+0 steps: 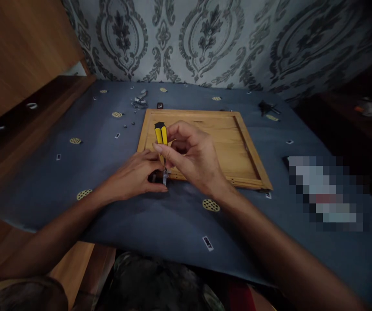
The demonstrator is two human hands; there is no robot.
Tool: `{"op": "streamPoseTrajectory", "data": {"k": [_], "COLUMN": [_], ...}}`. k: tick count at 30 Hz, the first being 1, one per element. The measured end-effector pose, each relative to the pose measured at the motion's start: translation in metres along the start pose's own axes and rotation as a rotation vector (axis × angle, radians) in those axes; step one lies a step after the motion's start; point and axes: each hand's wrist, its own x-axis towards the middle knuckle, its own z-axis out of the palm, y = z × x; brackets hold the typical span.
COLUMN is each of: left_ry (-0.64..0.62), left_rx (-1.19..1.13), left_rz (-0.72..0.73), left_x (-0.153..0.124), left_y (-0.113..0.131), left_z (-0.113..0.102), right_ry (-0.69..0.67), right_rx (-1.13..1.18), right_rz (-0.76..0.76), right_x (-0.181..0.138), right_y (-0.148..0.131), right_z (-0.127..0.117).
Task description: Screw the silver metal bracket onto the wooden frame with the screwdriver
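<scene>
A wooden cabinet door panel [225,142] lies flat on a blue-grey cloth [160,216] over the table. My right hand [192,157] is closed round a screwdriver with a yellow and black handle [160,133], held upright at the panel's near left corner. Its shaft points down to a small metal fitting [165,176] at that corner. My left hand [134,175] rests on the cloth beside the fitting, fingers pinched against it at the tip of the screwdriver.
Small metal hardware parts [139,103] and loose screws [128,125] lie at the far left of the cloth. A dark tool [266,108] lies at the far right. A blurred-out object [325,194] sits to the right. A patterned wall [205,39] stands behind.
</scene>
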Motion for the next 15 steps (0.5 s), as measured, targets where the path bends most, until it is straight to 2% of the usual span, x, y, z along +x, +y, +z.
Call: {"op": "streamPoseTrajectory", "data": {"k": [4, 10, 15], "left_ry": [-0.009, -0.018, -0.025], "left_rx": [0.006, 0.003, 0.012], "left_rz": [-0.031, -0.037, -0.024], "left_x": [0.0, 0.001, 0.001], "left_y": [-0.001, -0.001, -0.001], "left_z": [0.001, 0.001, 0.0], "right_ry": [0.009, -0.086, -0.004], "right_rx": [-0.006, 0.002, -0.016], "right_rz": [0.018, 0.034, 0.074], "right_x": [-0.002, -0.005, -0.007], "right_y": [-0.001, -0.006, -0.007], "right_z": [-0.004, -0.015, -0.008]}}
